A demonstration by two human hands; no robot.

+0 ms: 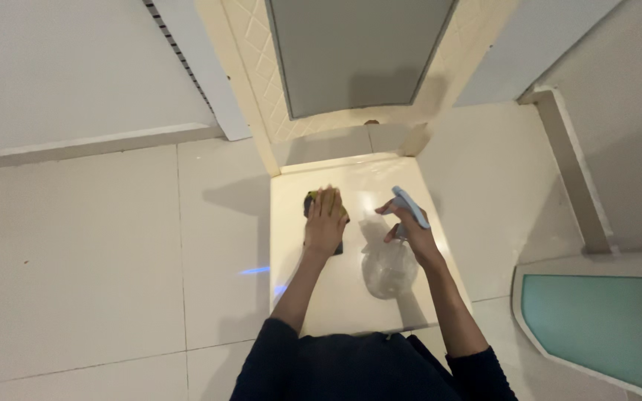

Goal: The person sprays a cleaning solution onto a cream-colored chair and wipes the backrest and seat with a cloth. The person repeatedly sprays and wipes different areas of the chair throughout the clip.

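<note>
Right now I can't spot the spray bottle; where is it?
In the head view, the clear spray bottle is in the right hand, over the right side of the cream seat, beside the left hand pressing a cloth.

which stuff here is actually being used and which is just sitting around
In use:
- cloth, yellow and dark, pressed under the left hand
- spray bottle, clear with a pale blue trigger head, held in the right hand
- cream panel that both hands work on

Just there:
- white object with a teal panel, lower right
- tiled floor
- wall trim, right
</note>
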